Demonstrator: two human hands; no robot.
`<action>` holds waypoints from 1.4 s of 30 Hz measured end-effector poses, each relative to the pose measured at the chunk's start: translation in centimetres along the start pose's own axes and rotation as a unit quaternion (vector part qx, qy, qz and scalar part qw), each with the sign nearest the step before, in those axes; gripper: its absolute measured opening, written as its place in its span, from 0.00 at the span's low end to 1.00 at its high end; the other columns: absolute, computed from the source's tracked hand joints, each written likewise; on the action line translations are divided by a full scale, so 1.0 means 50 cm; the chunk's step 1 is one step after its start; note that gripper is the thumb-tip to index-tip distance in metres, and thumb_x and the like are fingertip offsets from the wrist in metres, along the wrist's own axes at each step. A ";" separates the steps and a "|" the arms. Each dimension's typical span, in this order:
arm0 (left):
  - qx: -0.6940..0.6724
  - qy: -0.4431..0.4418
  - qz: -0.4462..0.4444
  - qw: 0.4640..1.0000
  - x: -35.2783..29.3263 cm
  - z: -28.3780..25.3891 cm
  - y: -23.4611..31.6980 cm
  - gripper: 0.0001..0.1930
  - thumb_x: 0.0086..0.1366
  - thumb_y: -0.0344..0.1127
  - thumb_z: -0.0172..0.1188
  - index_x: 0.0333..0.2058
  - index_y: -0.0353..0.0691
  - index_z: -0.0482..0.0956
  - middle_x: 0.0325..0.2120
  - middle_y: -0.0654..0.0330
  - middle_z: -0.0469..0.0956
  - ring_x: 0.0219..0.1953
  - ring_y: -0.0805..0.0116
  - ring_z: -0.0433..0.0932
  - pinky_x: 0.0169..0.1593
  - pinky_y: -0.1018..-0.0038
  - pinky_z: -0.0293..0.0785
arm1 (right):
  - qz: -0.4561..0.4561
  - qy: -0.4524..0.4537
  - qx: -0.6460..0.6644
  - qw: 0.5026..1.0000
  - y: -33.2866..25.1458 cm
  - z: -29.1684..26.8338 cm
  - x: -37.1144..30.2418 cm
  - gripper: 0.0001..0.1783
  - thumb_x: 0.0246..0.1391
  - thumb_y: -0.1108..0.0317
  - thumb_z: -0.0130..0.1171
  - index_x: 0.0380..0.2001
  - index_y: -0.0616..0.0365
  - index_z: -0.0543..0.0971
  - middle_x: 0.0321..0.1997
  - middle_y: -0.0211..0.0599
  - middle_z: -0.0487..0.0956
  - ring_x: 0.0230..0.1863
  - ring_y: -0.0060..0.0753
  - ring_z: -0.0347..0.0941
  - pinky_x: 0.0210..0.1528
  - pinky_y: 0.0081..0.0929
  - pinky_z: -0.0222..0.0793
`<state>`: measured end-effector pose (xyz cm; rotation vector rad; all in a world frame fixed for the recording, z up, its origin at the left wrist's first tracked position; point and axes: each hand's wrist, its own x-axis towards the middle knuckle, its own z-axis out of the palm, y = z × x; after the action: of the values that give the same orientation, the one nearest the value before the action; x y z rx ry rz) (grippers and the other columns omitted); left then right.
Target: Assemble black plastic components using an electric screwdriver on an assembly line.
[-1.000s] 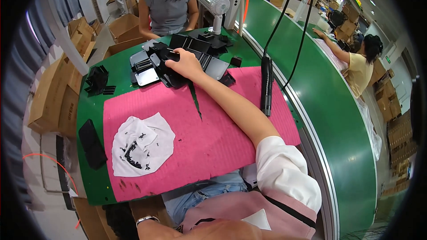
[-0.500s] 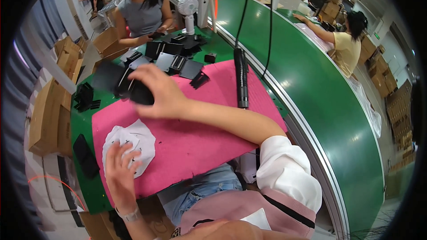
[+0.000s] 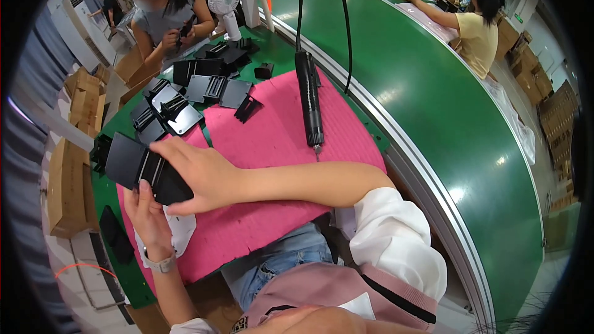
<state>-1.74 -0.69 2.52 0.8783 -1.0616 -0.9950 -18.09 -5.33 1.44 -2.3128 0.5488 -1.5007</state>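
Observation:
A black hinged plastic piece, two flat panels joined by a slotted middle, is tilted over the left part of the pink mat. My right hand grips its right-hand panel, thumb below and fingers on top. From below, my left hand has its fingers closed on the lower edge near the slotted middle. Partly hidden under my hands lies a white sheet. Beyond them, several similar black and grey pieces are heaped on the green table.
A black electric screwdriver with a cord stands over the mat, right of the heap. At the left edge lies a black object. Across the table a co-worker handles a small dark part beside a white fan. A green conveyor runs along the right.
My right hand has brought the black piece nearer and lower from beside the heap. My left hand has risen from the white sheet and taken hold too. The view has shifted.

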 end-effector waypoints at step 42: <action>-0.030 -0.082 -0.165 0.982 -0.022 -0.050 -0.034 0.11 0.60 0.28 0.55 0.41 0.31 0.72 0.34 0.64 0.75 0.35 0.79 0.72 0.40 0.81 0.68 | 0.403 -0.215 -0.509 0.730 0.528 -0.177 0.122 0.31 0.40 0.43 0.62 0.36 0.63 0.80 0.41 0.55 0.78 0.46 0.47 0.75 0.48 0.38 0.70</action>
<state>0.11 0.06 -0.02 0.9538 -1.0384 -1.3889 -27.62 -31.88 -2.68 -2.2942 2.2558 -0.1469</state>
